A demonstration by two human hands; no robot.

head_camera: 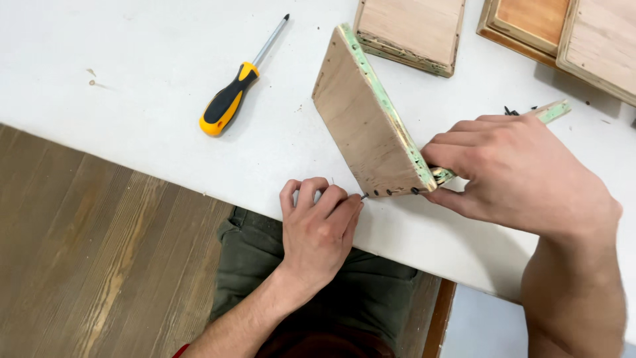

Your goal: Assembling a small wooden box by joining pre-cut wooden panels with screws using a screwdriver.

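I see my left hand [318,225] at the near edge of the white surface [132,99], fingers pinched together on a small dark screw [364,196] whose tip points right, toward the near end of the plywood panel [361,129]. The screw sits just beside that panel's lower edge, where a row of small dark holes [395,192] runs along the wood. So the panel lies directly right of my left hand, almost touching the screw tip.

My right hand [517,172] is clamped around the joint where the tilted panel meets a second piece with a green-edged strip [553,111] lying flat behind it. It holds the panel propped on edge. The panel's long axis runs from the near right corner up and away to the far left, its green edge [381,99] facing right.

The left hand is clearly the nearer one to the holes; the right is busy bracing.

A yellow and black screwdriver [228,103] lies on the surface well apart to the far left, shaft pointing far and right, in neither hand. More wooden panels [411,30] rest at the far edge, with a few loose dark screws [510,111] beyond my right hand.
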